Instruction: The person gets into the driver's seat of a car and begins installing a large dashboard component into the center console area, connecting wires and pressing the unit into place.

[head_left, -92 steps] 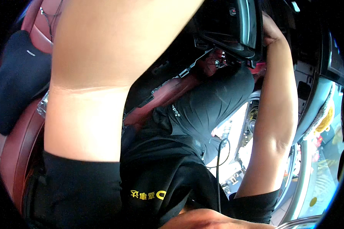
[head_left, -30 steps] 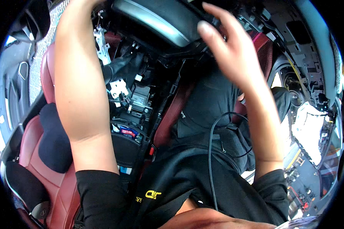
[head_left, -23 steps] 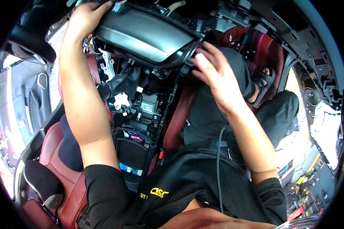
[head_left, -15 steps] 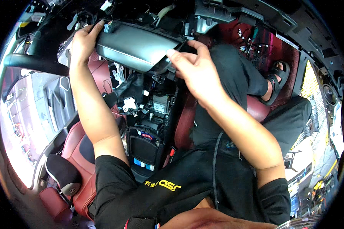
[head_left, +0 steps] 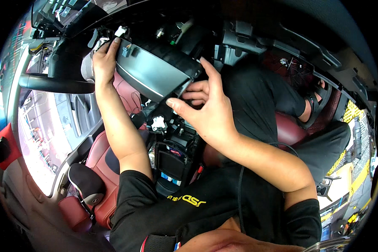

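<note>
A car display unit (head_left: 151, 73) with a smooth grey face and a pale strip along its lower edge sits tilted in front of me. A blue connector (head_left: 125, 51) shows at its upper left. My left hand (head_left: 105, 63) is closed round its left end, thumb along the edge. At the right end, my right hand (head_left: 210, 103) straddles the unit: the index fingertip touches the upper edge, the other fingers curl by the side, and the thumb lies at the lower corner. The unit's back is hidden.
A steering wheel (head_left: 56, 83) is at the left. Below the unit lies the opened centre console (head_left: 172, 161) with a white bracket (head_left: 158, 123) and exposed parts. Red seats (head_left: 98, 155) flank it. Loose wiring (head_left: 292, 65) lies in the right footwell.
The view has shifted, and the unit appears lower and more tilted. My right thumb has slid from the unit's face to its lower corner, with the index finger stretched upward.
</note>
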The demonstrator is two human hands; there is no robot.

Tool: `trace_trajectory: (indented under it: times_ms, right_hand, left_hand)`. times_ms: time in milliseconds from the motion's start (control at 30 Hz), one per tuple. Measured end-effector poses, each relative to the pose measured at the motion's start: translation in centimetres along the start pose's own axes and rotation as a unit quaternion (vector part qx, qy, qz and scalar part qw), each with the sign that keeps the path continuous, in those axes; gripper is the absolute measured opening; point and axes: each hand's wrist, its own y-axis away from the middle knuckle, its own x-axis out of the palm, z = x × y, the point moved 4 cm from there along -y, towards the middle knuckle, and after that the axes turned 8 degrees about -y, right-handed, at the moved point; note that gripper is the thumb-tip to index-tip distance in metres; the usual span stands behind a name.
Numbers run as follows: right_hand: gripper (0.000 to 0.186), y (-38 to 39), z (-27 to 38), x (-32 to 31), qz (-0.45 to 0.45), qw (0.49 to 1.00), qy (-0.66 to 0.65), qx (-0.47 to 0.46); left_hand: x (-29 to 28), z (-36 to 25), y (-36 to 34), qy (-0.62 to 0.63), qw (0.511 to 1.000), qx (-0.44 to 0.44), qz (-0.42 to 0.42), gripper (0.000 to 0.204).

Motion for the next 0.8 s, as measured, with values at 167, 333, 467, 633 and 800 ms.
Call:
trace_trajectory:
  times_ms: [167,333,467,633,800]
  right_hand:
    - [0.075,0.2,-0.3,0.3,0.021,0.998,0.044,-0.051]
    - [0.062,0.4,-0.5,-0.1,0.027,0.997,0.038,-0.068]
    - [0.062,0.2,-0.6,-0.4,0.04,0.996,0.041,-0.072]
    - [0.062,0.7,-1.4,-1.4,0.046,0.997,0.032,-0.062]
    - [0.063,1.3,-2.2,-2.1,0.052,0.996,0.025,-0.069]
  left_hand:
    - [0.9,1.0,0.1,0.049,0.998,-0.017,0.037,0.035]
    - [0.5,1.8,0.3,0.025,1.0,-0.007,-0.007,0.035]
    - [0.1,1.6,0.5,0.01,1.0,-0.008,-0.003,0.035]
    - [-0.1,-0.1,1.3,0.007,1.0,0.004,-0.018,0.034]
    - [-0.9,-0.7,2.1,-0.01,0.999,0.029,-0.031,0.033]
